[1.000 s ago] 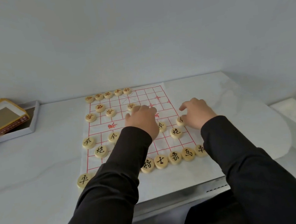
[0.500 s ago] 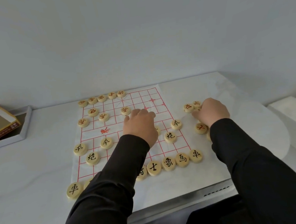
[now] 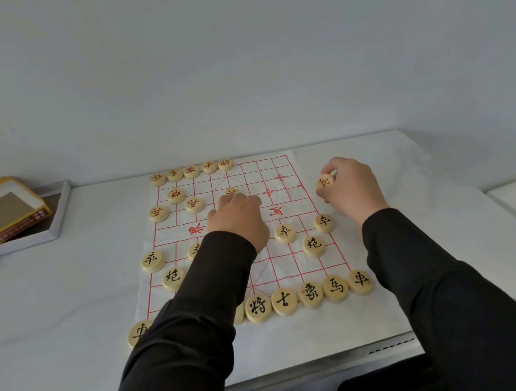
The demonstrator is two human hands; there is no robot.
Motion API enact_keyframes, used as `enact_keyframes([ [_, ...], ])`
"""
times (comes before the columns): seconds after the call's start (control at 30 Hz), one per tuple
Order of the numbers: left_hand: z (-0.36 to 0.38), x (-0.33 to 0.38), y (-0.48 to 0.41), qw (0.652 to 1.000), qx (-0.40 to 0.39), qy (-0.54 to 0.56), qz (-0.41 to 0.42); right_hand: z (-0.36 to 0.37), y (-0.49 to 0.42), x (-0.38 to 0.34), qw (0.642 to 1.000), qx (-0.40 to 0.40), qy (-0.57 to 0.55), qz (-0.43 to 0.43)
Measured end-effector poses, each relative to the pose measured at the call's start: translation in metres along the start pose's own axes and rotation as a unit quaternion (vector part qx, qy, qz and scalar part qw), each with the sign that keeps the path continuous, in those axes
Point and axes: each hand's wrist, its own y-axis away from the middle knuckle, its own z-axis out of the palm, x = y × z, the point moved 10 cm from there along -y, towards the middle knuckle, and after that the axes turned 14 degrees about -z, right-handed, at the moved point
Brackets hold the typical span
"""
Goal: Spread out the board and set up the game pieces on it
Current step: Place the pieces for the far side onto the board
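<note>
Showing, at far left on the white table (image 3: 71, 310), a shallow white box tray (image 3: 58, 213) with a yellow-edged lid (image 3: 0, 212) leaning tilted across it.

Lying flat in the middle of the table, a white paper board (image 3: 292, 265) printed with a red grid. Lining its far edge from the left corner to the middle, five red-lettered pieces (image 3: 191, 170); sitting just nearer than these, four more red ones. Running along the near edge, black-lettered pieces (image 3: 311, 294), partly hidden by the left sleeve, with further black ones standing one and two rows up.

Hanging knuckles-up over the board's centre, the left hand (image 3: 237, 223), fingers curling down toward the grid just beside a red piece; not possible to tell whether gripping anything.

Reaching just past the board's right edge, the right hand (image 3: 352, 185), thumb and fingers pinching a red-lettered disc (image 3: 324, 182), tilting it face toward the camera.
</note>
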Motion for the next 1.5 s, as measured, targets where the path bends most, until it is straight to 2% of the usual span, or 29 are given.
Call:
enact_keyframes([
  [0.17, 0.000, -0.008, -0.009, 1.000, -0.021, -0.003, -0.013, 0.025, -0.011, -0.017, 0.990, -0.059, -0.131, 0.009],
  [0.43, -0.001, -0.011, -0.018, 0.999, -0.032, 0.019, -0.012, 0.057, -0.049, -0.040, 0.987, -0.150, -0.051, -0.002],
  [0.57, -0.004, -0.027, -0.027, 0.998, -0.035, 0.033, -0.032, 0.076, -0.061, -0.057, 0.974, -0.219, -0.002, -0.060],
  [0.97, -0.013, -0.032, -0.033, 0.998, -0.007, 0.055, -0.033, 0.104, -0.077, -0.067, 0.946, -0.312, 0.014, -0.088],
  [1.3, -0.010, -0.028, -0.032, 0.998, -0.015, 0.061, -0.018, 0.102, -0.078, -0.066, 0.946, -0.289, 0.077, -0.123],
  [1.5, -0.006, -0.018, -0.029, 0.998, -0.020, 0.060, -0.002, 0.071, -0.061, -0.065, 0.974, -0.199, 0.000, -0.112],
])
